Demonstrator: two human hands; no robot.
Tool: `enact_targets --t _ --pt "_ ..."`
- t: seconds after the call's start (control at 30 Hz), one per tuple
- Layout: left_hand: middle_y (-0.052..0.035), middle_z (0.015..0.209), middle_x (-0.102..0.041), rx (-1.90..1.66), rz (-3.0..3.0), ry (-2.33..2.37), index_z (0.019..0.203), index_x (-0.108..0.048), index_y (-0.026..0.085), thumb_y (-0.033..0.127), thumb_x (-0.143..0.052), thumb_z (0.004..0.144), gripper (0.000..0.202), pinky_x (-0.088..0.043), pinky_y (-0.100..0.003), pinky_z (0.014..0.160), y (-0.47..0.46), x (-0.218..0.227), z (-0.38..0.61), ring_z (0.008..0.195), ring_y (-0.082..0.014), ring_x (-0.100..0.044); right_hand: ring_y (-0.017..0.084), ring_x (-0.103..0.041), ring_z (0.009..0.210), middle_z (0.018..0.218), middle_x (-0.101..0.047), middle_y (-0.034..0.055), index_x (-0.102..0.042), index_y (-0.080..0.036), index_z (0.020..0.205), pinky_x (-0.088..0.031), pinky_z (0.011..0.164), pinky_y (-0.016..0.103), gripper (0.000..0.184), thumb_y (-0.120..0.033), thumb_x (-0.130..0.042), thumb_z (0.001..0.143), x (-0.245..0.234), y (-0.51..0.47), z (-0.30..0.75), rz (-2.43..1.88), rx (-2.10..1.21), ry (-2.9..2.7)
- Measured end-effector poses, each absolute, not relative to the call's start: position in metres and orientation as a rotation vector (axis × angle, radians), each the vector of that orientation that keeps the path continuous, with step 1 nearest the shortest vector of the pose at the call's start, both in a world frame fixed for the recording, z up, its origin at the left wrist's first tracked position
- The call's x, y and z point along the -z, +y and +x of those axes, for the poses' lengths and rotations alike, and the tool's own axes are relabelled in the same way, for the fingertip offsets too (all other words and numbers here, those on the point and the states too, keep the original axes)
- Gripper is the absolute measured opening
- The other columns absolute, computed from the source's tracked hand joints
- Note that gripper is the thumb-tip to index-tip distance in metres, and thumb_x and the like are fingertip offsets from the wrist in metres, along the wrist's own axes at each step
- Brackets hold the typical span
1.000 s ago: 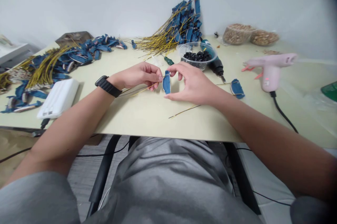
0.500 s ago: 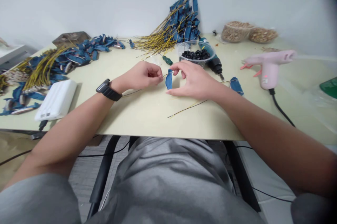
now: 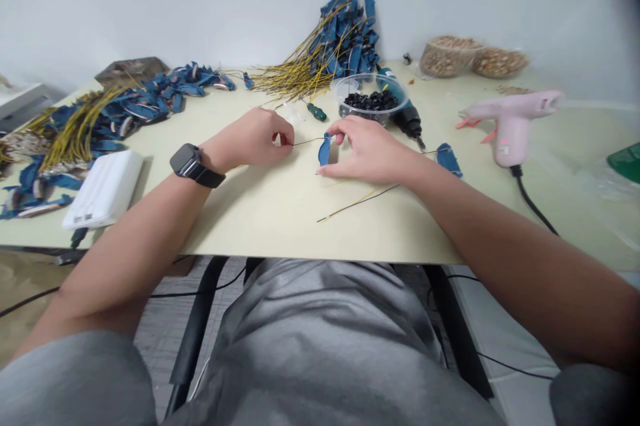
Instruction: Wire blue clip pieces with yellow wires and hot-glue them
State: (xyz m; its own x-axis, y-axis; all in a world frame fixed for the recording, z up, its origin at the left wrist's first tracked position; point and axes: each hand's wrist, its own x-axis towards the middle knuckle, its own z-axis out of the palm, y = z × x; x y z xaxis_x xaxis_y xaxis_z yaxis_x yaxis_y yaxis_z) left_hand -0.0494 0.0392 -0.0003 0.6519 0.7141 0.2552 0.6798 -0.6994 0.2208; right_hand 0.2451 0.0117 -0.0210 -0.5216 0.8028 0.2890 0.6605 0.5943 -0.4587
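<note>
Between thumb and fingers, my right hand grips a small blue plastic part above the table. A thin dark wire runs from the top of that part to my left hand, whose thumb and forefinger are pinched on it. My left wrist carries a black watch. Under my right forearm lies another blue part with thin yellow and black wires stretching left across the table.
Behind my hands are a clear tub of small black pieces, a green-handled screwdriver and a power driver. A pink glue gun stands right. Piled blue parts with yellow wires lean on the wall; a white power bank lies left.
My left hand has moved left, away from the blue part, and the wire between my hands now shows longer and straighter. My right hand still holds the part in nearly the same place.
</note>
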Motion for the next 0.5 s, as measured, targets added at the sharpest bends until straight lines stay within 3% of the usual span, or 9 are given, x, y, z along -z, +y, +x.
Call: enact_targets --t 0.2,0.5 --pt "-0.0049 0.089 -0.084 -0.322 2.842 1.294 0.090 -0.088 0.023 0.038 -0.065 0.083 0.028 -0.049 -0.033 0.084 0.042 -0.007 -0.057 0.081 -0.0215 -0.074 0.042 -0.075 0.113 0.124 -0.079 0.0178 -0.080 -0.024 0.124 -0.063 0.107 0.065 0.063 -0.057 -0.103 0.076 0.019 0.013 0.248 -1.205 -0.423 -2.338" --pt "-0.0006 0.075 -0.076 -0.147 2.762 1.368 0.081 -0.084 0.023 0.043 -0.068 0.077 0.026 -0.047 -0.031 0.078 0.047 -0.015 -0.072 0.068 -0.0162 -0.065 0.041 -0.076 0.110 0.120 -0.079 0.0181 -0.081 -0.021 0.123 -0.065 0.103 0.061 0.064 -0.055 -0.104 0.075 0.020 0.017 0.247 -1.263 -0.439 -2.340"
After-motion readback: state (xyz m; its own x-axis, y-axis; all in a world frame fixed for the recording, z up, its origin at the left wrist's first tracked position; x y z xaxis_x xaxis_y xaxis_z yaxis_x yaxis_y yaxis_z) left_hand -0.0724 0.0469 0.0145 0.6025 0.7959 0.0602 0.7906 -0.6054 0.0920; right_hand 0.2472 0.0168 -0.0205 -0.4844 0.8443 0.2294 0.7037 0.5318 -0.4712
